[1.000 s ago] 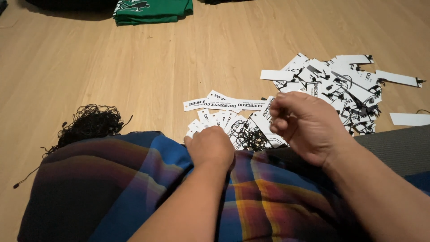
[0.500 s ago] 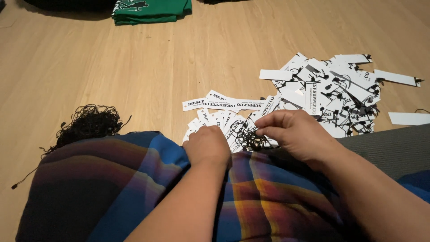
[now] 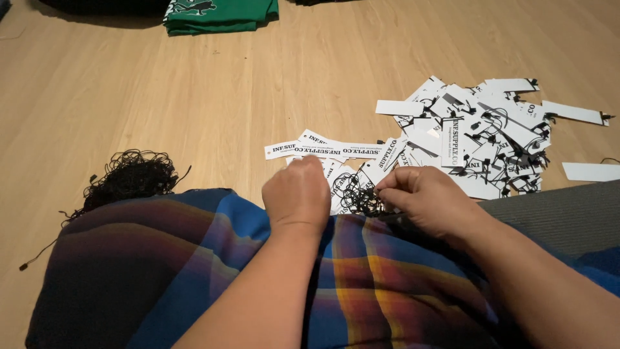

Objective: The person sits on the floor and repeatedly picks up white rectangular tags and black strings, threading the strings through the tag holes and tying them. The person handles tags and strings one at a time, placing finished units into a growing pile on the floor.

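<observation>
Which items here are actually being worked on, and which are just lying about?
In hand:
- left hand on white paper tags
- right hand pinching black string tangle

Lying about:
- big tag pile
- black cord heap
- green folded garment
- plaid cloth

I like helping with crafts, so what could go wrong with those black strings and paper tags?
The black strings under the right hand look tangled, so tugging one might knot others tighter. The paper tags lie in a loose pile; a sweeping arm could scatter them across the wooden floor. The left hand hides some tags, which could get bent.
</observation>
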